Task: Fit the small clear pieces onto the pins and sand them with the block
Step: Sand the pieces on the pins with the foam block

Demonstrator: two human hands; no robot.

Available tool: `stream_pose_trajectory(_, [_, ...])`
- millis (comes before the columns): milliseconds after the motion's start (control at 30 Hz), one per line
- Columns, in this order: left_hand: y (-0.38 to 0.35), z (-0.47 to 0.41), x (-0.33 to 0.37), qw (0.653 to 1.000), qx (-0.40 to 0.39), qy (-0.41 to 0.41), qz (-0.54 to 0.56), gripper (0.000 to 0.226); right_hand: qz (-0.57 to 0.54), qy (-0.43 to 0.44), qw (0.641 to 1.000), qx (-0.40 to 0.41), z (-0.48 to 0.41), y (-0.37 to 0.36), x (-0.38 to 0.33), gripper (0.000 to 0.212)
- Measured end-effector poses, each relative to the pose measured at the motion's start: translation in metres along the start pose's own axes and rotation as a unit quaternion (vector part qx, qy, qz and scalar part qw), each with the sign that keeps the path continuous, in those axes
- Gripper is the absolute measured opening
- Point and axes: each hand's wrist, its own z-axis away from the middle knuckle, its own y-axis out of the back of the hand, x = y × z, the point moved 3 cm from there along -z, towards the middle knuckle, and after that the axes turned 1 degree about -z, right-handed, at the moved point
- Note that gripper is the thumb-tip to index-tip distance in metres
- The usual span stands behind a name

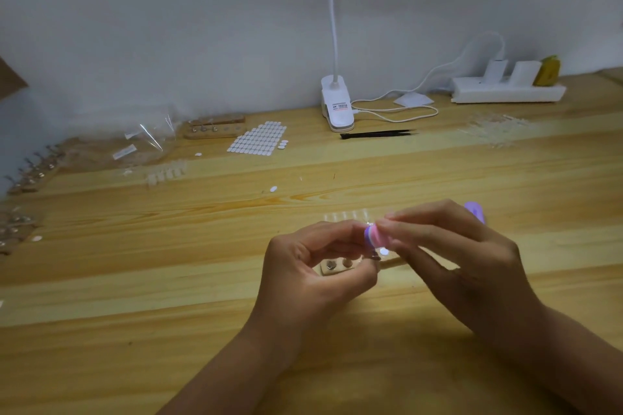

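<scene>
Head view: the right grip (465, 263) pinches the pink sanding block (376, 235). The block's end meets the left grip (313, 266), whose fingers are curled; I cannot tell whether they pinch anything. The wooden pin holder (332, 267) lies on the counter (168, 280) just beneath.

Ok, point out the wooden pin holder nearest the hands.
The wooden pin holder lying just beneath the left hand; the other holders sit far off, at the back and far left.

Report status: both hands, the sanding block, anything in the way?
Right hand grips sanding block. Left hand curled, fingertips at block's end; any held piece not visible. Pin holder lies under hands, partly hidden.
</scene>
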Motion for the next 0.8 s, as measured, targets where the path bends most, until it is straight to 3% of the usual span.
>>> stream_pose_trajectory(200, [0.001,-0.001,-0.005,1.0,0.008,0.012,0.013,0.027,0.01,-0.08,0.996,0.024,-0.002,0.006,0.008,0.025])
stream_pose_trajectory(433, [-0.002,0.0,0.0,0.998,0.001,-0.035,-0.048,0.023,-0.09,-0.143,0.986,0.004,-0.001,0.002,-0.001,0.02])
stream_pose_trajectory(567, [-0.005,0.003,0.003,0.996,-0.011,-0.044,-0.08,0.023,-0.119,-0.137,0.983,-0.019,0.002,-0.003,-0.008,0.03])
stream_pose_trajectory(667, [-0.006,0.004,0.005,0.994,-0.018,-0.045,-0.097,0.026,-0.078,-0.093,0.992,-0.037,0.002,-0.006,-0.014,0.029])
stream_pose_trajectory(800, [-0.006,0.005,0.002,0.993,-0.016,-0.046,-0.103,0.029,-0.056,-0.107,0.992,-0.038,0.0,-0.001,-0.015,0.026])
